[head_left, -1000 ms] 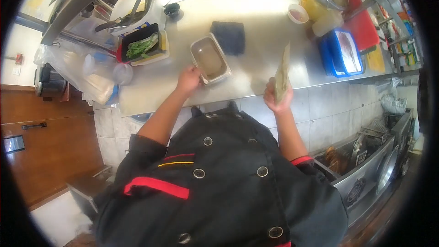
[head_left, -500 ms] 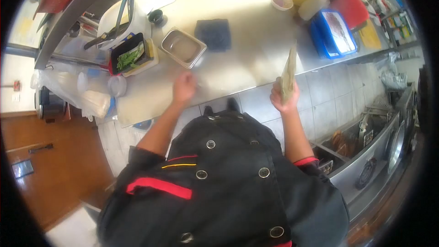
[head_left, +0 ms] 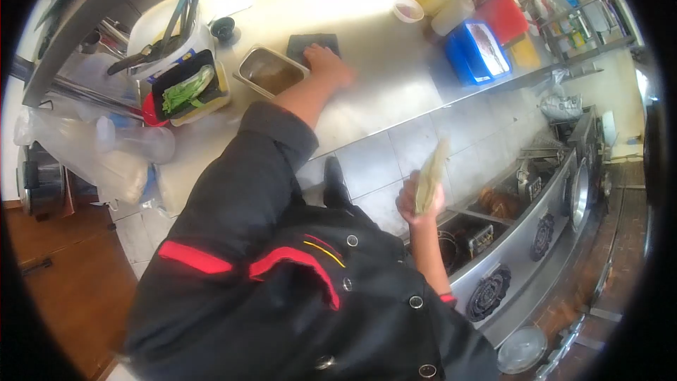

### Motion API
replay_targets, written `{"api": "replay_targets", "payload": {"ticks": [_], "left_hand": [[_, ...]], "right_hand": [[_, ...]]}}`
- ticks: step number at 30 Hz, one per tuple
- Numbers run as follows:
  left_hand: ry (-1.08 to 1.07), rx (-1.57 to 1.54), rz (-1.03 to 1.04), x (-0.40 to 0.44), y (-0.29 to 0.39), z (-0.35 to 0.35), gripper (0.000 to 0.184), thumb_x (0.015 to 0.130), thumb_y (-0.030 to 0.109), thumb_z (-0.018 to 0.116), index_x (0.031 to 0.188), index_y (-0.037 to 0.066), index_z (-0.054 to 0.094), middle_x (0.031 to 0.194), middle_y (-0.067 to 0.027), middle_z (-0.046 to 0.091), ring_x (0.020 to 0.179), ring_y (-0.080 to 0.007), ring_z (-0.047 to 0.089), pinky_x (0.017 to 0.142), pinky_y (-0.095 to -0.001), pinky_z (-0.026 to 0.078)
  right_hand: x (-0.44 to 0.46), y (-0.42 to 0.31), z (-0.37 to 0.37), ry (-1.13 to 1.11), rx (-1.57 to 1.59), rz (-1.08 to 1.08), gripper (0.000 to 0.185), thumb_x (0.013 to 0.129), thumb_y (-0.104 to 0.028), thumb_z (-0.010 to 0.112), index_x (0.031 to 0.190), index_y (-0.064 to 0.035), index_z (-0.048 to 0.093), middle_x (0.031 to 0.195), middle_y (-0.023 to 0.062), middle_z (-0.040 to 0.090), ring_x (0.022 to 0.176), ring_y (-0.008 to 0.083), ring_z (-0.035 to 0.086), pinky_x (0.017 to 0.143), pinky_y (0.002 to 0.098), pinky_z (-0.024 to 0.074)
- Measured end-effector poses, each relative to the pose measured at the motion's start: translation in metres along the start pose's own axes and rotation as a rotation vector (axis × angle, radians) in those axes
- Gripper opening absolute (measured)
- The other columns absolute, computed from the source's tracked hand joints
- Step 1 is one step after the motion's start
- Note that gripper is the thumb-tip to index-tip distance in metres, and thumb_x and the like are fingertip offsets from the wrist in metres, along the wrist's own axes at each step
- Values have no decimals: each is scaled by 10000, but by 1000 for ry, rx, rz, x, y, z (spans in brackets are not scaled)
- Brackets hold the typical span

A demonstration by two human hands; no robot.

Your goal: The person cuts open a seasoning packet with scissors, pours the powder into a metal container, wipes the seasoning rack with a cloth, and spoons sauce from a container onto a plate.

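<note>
While the right hand (head_left: 419, 201) grasps a pale green, leaf-like bundle (head_left: 431, 178), the left hand (head_left: 326, 63) reaches a dark cloth (head_left: 299, 44) just beside the metal pan (head_left: 252, 87).
The cloth lies flat on the desk (head_left: 384, 67), reached but not lifted; whether the left fingers grip it, I cannot tell. Clenched right fingers hold the bundle upright, well apart from the pan and off the desk's near edge; it looks long, narrow and creased, with a tapering tip.
</note>
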State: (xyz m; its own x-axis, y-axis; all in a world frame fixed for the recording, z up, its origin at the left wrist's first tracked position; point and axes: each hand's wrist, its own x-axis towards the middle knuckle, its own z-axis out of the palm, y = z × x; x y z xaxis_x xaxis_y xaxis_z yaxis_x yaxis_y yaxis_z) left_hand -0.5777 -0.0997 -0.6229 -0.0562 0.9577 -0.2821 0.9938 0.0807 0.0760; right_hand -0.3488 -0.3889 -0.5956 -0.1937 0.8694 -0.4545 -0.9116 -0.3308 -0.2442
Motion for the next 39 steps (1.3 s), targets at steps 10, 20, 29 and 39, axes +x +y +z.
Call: {"api": "replay_targets", "payload": {"ticks": [10, 20, 29, 39], "left_hand": [[200, -39, 573, -122, 21, 63, 863, 794, 592, 617, 1382, -14, 439, 1458, -257, 370, 1372, -408, 314, 1096, -474, 292], [336, -210, 425, -264, -166, 98, 528, 795, 299, 668, 1250, 48, 576, 1422, -205, 446, 1355, -385, 369, 1096, -496, 304], [357, -130, -35, -281, -216, 89, 494, 892, 370, 599, 1257, 38, 578, 1413, -217, 465, 1317, -390, 415, 1081, -495, 318], [468, -407, 221, -247, -192, 38, 462, 842, 304, 660, 1218, 44, 593, 1387, -190, 494, 1294, -366, 440, 1078, -475, 328]], "right_hand": [[-63, 9, -36, 63, -14, -165, 559, 967, -588, 316, 854, -91, 547, 529, 55, 422, 355, 183, 337, 332, 312, 261], [-59, -45, -52, -80, 4, -130, 521, 961, -597, 354, 953, -132, 588, 593, 38, 501, 389, 164, 381, 329, 284, 260], [-31, -39, -60, -111, -67, -23, 469, 970, -470, 460, 1309, -147, 488, 1203, 93, 602, 966, 279, 610, 635, 398, 497], [51, 12, 59, -271, -492, -96, 425, 971, -232, 534, 1355, -78, 441, 1283, 142, 555, 1102, 340, 595, 821, 521, 532]]}}
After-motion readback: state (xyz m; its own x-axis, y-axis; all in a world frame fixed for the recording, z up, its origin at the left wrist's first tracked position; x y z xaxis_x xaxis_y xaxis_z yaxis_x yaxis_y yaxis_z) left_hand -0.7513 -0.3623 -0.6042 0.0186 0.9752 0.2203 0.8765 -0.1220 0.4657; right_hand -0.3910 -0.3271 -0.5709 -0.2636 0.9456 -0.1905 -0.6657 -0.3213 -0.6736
